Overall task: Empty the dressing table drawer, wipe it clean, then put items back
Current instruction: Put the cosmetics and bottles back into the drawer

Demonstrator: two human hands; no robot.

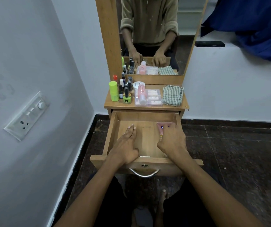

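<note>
- The drawer [113, 133] is pulled fully out below the counter [131, 106]; one pink tube [161, 128] is left in its far right corner.
- The right hand [172, 141] lies over the tube, fingers curled on it; I cannot tell if it is gripped yet.
- The left hand [128, 145] rests flat and empty on the drawer floor.
- Best to pinch the tube, lift it clear, and set it beside the clear box [154, 97], leaving the folded cloth [172, 95] free for wiping.
</note>
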